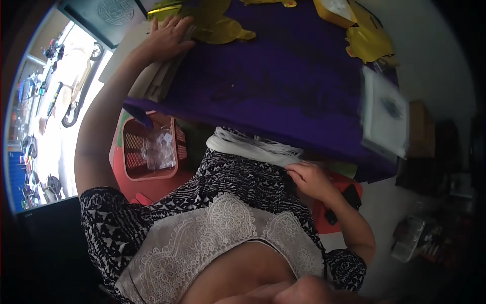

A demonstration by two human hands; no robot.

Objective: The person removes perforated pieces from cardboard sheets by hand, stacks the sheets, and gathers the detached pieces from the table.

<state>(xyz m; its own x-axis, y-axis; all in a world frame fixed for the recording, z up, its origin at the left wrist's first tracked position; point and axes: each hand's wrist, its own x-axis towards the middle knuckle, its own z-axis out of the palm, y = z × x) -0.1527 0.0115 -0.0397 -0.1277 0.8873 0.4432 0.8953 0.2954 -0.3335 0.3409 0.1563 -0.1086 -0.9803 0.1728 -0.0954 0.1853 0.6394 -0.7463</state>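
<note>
My left hand (169,39) reaches to the far left of the purple-covered table (283,76). Its fingers are spread over the edge of a stack of flat pale sheets (163,76), beside shiny yellow foil pieces (217,29) that look like deflated balloons. Whether the fingertips touch the foil, I cannot tell. Across my lap lies a bundle of white cords (238,144), partly under the table edge. At the bundle's right end my right hand (310,178) has its fingers closed on the cords.
A red plastic basket (152,175) holding clear plastic bags (161,149) stands left of my lap. On the table's right lie a clear packet of white sheets (385,114), more yellow foil (369,44) and a yellow box (335,12). A cardboard box (421,129) stands beyond.
</note>
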